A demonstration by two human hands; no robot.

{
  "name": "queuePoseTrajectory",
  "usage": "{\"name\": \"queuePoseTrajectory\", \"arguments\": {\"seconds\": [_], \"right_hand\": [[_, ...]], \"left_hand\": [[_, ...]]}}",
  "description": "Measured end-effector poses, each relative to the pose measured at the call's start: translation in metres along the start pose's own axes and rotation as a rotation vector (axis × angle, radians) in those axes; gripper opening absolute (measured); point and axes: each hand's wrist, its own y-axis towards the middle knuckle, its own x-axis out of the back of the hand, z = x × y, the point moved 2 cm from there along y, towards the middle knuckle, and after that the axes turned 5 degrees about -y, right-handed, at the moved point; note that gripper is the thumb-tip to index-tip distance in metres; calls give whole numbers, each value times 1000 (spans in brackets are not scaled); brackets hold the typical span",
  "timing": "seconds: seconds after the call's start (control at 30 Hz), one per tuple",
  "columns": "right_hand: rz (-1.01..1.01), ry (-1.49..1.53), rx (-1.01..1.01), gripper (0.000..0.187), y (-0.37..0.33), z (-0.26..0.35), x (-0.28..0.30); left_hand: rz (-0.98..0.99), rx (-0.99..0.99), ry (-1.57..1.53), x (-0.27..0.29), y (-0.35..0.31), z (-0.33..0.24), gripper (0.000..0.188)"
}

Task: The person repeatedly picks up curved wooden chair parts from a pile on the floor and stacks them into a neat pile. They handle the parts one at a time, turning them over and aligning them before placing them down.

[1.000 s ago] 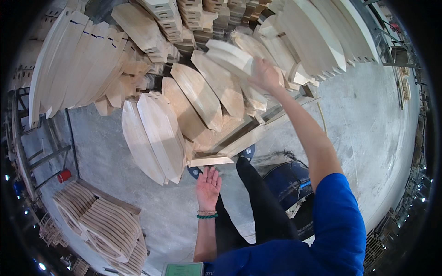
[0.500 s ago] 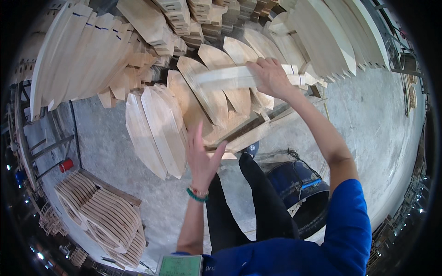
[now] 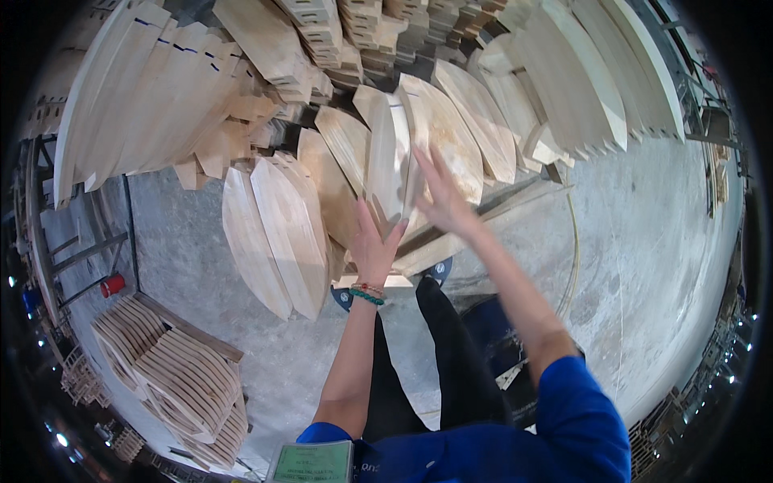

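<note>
A curved wooden slat (image 3: pixel 390 157) with a dark mark near its top now leans upright among a row of pale, leaf-shaped wooden boards (image 3: pixel 452 133). At its lower end is my left hand (image 3: pixel 375 251), thumb and fingers spread; whether they touch the wood I cannot tell. My right hand (image 3: pixel 444 203) is open, slightly blurred, its fingers stretched along the slat's right side. Two more pale boards (image 3: pixel 282 233) stand side by side to the left of my left hand. Under the row, part of a wooden rail (image 3: pixel 475 225) shows.
Stacks of curved boards rise at the far left (image 3: pixel 153 97) and far right (image 3: pixel 555 80). Slotted wooden blocks (image 3: pixel 322 40) are piled behind. Curved wooden frames (image 3: pixel 185 378) lie at the lower left, near a red can (image 3: pixel 113 284). A dark blue drum (image 3: pixel 487 334) stands beside my right leg.
My right hand has swung the slat from lying crosswise to upright in the row and let go of it. Both hands have moved closer together, the left one rightward.
</note>
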Motion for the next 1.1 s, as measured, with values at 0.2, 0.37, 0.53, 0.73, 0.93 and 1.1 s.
{"name": "queuePoseTrajectory", "arguments": {"seconds": [0.2, 0.37, 0.53, 0.73, 0.93, 1.1], "right_hand": [[-398, 582, -776, 76, -47, -51, -63], [-358, 876, -1069, 68, -43, -67, -67], [-246, 482, -1026, 65, -40, -82, -68], [-284, 21, -925, 103, -24, -43, -95], [-182, -146, -1042, 125, -7, -12, -102], [-216, -191, -999, 123, -8, -8, -107]], "left_hand": [[63, -3, -33, -28, 6, 40, 78], [152, 57, -215, -28, 8, 48, 67], [215, 494, -1313, -16, 20, 53, 54], [33, 430, -1072, 18, 17, 31, 49], [-337, 407, -1076, 93, -68, 19, 51], [-361, 386, -1014, 192, -104, 91, 53]]}}
